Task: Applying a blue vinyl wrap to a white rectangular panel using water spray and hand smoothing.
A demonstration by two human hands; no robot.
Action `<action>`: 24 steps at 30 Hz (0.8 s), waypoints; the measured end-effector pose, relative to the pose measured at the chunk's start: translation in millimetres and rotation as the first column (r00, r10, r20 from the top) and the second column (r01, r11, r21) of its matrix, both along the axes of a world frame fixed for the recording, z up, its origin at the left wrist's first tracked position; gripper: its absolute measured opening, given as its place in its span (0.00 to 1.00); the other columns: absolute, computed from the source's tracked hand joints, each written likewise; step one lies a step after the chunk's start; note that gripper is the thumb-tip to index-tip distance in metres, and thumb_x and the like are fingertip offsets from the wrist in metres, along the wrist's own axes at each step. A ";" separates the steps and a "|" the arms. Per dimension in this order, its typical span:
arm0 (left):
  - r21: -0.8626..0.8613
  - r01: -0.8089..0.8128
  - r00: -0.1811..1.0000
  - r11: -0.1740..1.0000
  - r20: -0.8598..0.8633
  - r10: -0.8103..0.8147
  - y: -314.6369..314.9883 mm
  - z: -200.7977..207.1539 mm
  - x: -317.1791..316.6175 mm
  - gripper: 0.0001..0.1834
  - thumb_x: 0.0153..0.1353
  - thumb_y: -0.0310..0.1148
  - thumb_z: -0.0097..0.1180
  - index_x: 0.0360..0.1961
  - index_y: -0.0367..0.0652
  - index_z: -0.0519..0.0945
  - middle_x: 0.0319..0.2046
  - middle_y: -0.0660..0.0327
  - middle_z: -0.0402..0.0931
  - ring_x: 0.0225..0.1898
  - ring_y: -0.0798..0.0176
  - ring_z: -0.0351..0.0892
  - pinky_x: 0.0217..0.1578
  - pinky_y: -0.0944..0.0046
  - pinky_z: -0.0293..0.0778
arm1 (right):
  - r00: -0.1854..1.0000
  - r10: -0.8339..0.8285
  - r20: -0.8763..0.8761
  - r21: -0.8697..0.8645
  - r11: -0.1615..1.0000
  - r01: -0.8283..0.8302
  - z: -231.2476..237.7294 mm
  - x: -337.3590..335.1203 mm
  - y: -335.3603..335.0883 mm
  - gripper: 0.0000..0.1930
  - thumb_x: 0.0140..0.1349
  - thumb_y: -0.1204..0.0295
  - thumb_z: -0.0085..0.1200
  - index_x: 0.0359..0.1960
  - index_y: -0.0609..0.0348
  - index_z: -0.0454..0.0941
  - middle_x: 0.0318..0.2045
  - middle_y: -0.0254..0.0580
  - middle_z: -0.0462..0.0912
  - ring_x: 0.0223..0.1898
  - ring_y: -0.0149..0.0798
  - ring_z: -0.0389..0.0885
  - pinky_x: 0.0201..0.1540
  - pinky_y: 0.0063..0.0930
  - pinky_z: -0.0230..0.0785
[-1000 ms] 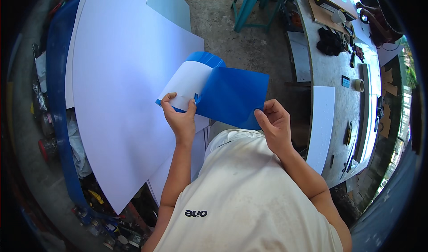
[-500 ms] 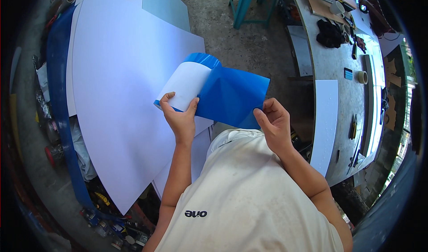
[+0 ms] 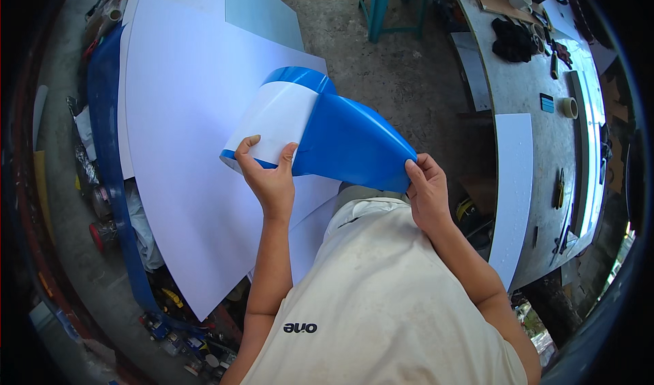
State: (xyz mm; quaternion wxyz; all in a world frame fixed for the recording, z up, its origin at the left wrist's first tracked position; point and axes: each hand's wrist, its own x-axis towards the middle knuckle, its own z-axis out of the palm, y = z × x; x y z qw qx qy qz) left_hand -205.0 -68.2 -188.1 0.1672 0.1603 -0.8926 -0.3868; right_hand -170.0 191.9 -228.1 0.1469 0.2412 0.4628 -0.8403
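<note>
A glossy blue vinyl film [image 3: 361, 143] with a white backing side [image 3: 276, 116] is held up in front of me, curled over into a loop at its far left end. My left hand [image 3: 268, 184] grips the near edge of the looped part, with thumb and fingers spread along the white face. Between the thumb and fingers of my right hand [image 3: 429, 189] the near corner of the blue length at right is pinched. That blue length bows between the two hands. Fingers behind the film are hidden.
Large white sheets [image 3: 184, 147] lie to the left, beside a blue edge [image 3: 105, 160]. On the right, a workbench [image 3: 504, 89] carries a white strip [image 3: 512, 174], a tape roll [image 3: 569, 107], a blue squeegee [image 3: 547, 102] and a cutter [image 3: 560, 189]. A green stool [image 3: 376, 14] stands beyond.
The film's right part has gone from nearly flat to bowed, its right end drawn nearer. My right hand has shifted slightly right; my left hand keeps its grip.
</note>
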 end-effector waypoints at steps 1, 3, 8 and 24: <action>0.005 0.007 1.000 1.000 -0.024 -0.007 1.0 2.8 -1.6 0.31 0.57 0.34 0.71 0.53 0.39 0.64 0.50 0.53 0.64 0.54 0.55 0.67 0.55 0.57 0.69 | 1.000 -0.024 0.017 -0.052 0.998 0.025 -2.1 1.6 -0.2 0.06 0.69 0.69 0.57 0.39 0.56 0.74 0.32 0.28 0.77 0.31 0.19 0.70 0.34 0.17 0.62; 0.002 0.022 0.999 1.000 -0.049 -0.021 1.7 6.2 -4.4 0.28 0.60 0.33 0.68 0.53 0.39 0.64 0.50 0.53 0.64 0.54 0.55 0.68 0.54 0.58 0.70 | 0.998 -0.054 0.033 -0.112 0.992 0.058 -3.2 2.6 -1.0 0.06 0.69 0.69 0.57 0.39 0.56 0.74 0.33 0.29 0.78 0.32 0.20 0.72 0.36 0.18 0.64; 0.023 0.018 0.992 1.000 -0.122 -0.015 5.3 16.9 -13.9 0.23 0.66 0.34 0.62 0.54 0.39 0.64 0.50 0.53 0.63 0.54 0.56 0.69 0.54 0.61 0.72 | 0.994 -0.097 0.045 -0.207 0.973 0.104 -3.7 1.6 1.3 0.07 0.69 0.69 0.57 0.41 0.56 0.74 0.34 0.31 0.79 0.35 0.22 0.76 0.39 0.20 0.68; 0.078 0.005 0.983 0.997 -0.185 0.010 5.4 31.8 -47.9 0.21 0.68 0.31 0.57 0.57 0.40 0.63 0.53 0.51 0.62 0.56 0.54 0.70 0.54 0.58 0.75 | 0.976 -0.199 -0.089 -0.185 0.966 0.180 10.3 -12.5 23.9 0.07 0.69 0.72 0.56 0.42 0.62 0.74 0.36 0.37 0.80 0.38 0.28 0.80 0.44 0.25 0.74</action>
